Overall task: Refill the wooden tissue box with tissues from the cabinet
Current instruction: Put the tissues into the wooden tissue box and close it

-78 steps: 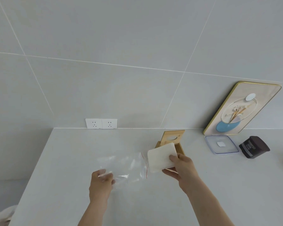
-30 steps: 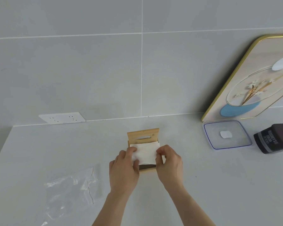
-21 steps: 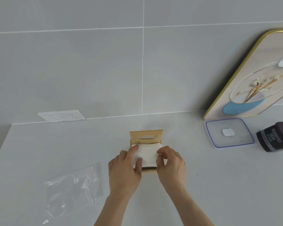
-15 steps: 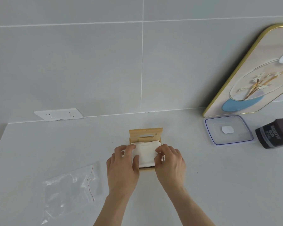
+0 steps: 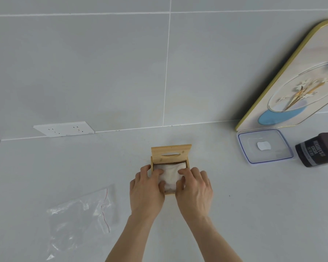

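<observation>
A small wooden tissue box [image 5: 170,154] stands on the white counter with its slotted lid tipped up at the back. A white stack of tissues [image 5: 169,173] lies inside the box. My left hand [image 5: 147,190] presses on the stack's left side and my right hand [image 5: 194,188] on its right side, fingers bent over the tissues and thumbs near the front wall. The box's front and side walls are mostly hidden by my hands.
An empty clear zip bag [image 5: 80,216] lies on the counter at the left. At the right are a clear lidded container [image 5: 264,146], a dark jar [image 5: 317,149] on its side and a gold-rimmed tray [image 5: 284,80] leaning on the tiled wall. A double socket [image 5: 63,128] sits at the wall's foot.
The tissue stack has gone from resting on the box's rim to lying down inside it. Both hands have moved forward and lower over it. The bag was let go earlier.
</observation>
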The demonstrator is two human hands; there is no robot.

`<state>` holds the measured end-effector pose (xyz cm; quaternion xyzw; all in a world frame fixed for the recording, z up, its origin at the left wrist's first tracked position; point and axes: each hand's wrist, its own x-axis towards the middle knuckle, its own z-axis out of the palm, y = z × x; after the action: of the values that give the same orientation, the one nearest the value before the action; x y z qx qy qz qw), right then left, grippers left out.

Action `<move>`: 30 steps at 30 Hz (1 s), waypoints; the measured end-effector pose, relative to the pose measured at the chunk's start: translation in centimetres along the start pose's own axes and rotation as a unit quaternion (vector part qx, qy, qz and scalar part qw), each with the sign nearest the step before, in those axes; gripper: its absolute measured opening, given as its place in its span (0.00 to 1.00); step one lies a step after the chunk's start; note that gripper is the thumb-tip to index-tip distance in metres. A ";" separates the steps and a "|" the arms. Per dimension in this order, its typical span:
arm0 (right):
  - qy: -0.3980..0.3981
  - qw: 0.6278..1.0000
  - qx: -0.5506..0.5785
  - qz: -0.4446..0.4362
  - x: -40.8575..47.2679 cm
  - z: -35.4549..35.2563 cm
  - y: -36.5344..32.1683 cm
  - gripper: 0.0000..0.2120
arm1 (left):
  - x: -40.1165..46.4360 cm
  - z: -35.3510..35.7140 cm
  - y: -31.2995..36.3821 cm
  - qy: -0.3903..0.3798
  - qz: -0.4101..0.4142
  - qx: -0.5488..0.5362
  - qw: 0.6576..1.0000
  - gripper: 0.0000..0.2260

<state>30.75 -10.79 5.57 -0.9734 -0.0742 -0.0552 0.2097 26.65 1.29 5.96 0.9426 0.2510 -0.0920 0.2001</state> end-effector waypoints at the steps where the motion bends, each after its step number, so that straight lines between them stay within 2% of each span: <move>1: -0.007 1.000 -0.007 -0.012 0.0 0.0 0.1 0.13 | 0.1 0.0 0.0 -0.006 -0.007 0.003 1.000 0.17; 5: -0.043 0.998 -0.026 -0.044 -0.2 -0.4 0.0 0.14 | 0.5 0.0 0.2 -0.009 -0.018 -0.001 1.000 0.17; 11: -0.042 0.997 -0.046 -0.054 1.1 -1.5 0.0 0.17 | 0.8 -0.3 0.6 -0.014 -0.022 -0.019 0.999 0.13; 14: -0.117 0.984 -0.118 -0.058 2.3 -1.1 0.0 0.14 | 1.1 -0.2 1.0 -0.017 -0.025 -0.029 0.999 0.10; 18: -0.229 0.952 -0.199 -0.036 3.6 -0.8 -0.3 0.13 | 1.3 0.0 1.0 -0.032 -0.039 -0.022 0.998 0.12; 22: -0.273 0.942 -0.195 -0.005 4.9 -0.6 -0.5 0.17 | 1.6 -0.1 0.9 -0.034 -0.049 -0.023 0.998 0.14; 25: -0.283 0.940 -0.190 -0.002 5.4 -0.7 -0.5 0.18 | 1.7 -0.4 1.0 -0.033 -0.050 -0.009 0.998 0.16; 30: -0.263 0.942 -0.207 -0.026 5.2 -1.8 -0.2 0.15 | 1.8 -1.2 1.1 -0.029 -0.016 0.070 0.997 0.19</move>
<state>35.70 -10.69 8.03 -0.9730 -0.1385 0.1829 -0.0252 28.85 1.70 6.88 0.9472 0.2528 -0.1400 0.1391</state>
